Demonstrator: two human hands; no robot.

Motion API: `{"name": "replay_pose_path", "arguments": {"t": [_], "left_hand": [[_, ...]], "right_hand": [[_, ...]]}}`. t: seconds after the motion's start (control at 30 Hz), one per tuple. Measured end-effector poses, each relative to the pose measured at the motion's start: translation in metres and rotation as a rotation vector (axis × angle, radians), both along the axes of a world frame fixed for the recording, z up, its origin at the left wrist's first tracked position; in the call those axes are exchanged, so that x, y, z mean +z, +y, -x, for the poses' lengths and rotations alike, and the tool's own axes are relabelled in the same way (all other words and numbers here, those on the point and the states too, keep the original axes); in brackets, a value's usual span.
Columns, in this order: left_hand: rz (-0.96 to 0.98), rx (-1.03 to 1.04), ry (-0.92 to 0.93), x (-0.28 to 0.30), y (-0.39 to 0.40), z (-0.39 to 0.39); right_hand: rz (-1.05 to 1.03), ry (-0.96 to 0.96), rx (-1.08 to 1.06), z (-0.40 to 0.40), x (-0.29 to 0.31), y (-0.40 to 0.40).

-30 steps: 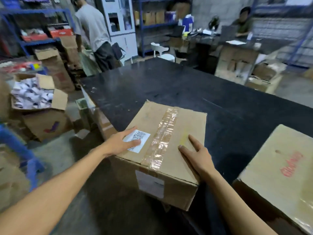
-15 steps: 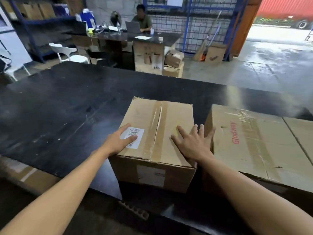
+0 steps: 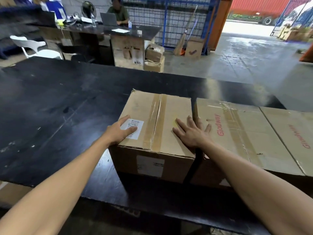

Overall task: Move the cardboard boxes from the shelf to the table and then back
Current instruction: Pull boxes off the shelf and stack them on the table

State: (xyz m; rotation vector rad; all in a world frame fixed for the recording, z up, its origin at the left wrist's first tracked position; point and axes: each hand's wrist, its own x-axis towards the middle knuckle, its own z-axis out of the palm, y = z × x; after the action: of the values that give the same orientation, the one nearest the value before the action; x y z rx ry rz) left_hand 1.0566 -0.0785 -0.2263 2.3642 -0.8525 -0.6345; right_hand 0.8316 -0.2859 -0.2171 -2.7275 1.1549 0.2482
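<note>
- Cardboard box (image 3: 157, 133), taped along its top seam, sitting on the black table (image 3: 59, 116) near the front edge, close beside a larger box (image 3: 245, 136) printed in red on the right, only a thin dark gap between.
- Lying flat under both palms: left hand (image 3: 120, 131) spread over the white label (image 3: 133, 128) at the top's left side, right hand (image 3: 192, 133) splayed at the top's right edge.
- Fingers (image 3: 180, 123) straight and open on both hands, pressing down, curled round nothing; outer right fingers reaching across the gap onto the larger box.
- Likely risk: pinched right fingers if pushed further right, the gap closing on them.
- Possible slip of flat palms on smooth tape or label, no real hold for a lift.
- Possible overhang and tipping if dragged toward the near table edge.
- Beyond: a desk (image 3: 135, 30) with a seated person (image 3: 118, 13).
</note>
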Motion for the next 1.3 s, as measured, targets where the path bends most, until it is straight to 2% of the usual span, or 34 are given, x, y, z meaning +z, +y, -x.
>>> {"name": "replay_pose_path", "arguments": {"t": [0.67, 0.8, 0.9, 1.03, 1.3], "left_hand": [[0.054, -0.001, 0.016, 0.002, -0.016, 0.018], [-0.052, 0.045, -0.132, -0.003, -0.014, 0.020], [-0.011, 0.095, -0.197, -0.001, -0.007, 0.029], [0.092, 0.271, -0.204, -0.001, 0.033, 0.044], [-0.075, 0.797, -0.230, -0.016, 0.177, 0.125]], "right_hand": [[0.093, -0.097, 0.041, 0.010, -0.011, -0.008], [0.041, -0.030, 0.011, 0.000, 0.000, -0.010], [0.002, -0.042, 0.006, -0.016, 0.013, -0.005], [-0.028, -0.145, 0.240, -0.055, 0.018, 0.029], [-0.083, -0.223, 0.774, -0.104, 0.009, 0.159]]}}
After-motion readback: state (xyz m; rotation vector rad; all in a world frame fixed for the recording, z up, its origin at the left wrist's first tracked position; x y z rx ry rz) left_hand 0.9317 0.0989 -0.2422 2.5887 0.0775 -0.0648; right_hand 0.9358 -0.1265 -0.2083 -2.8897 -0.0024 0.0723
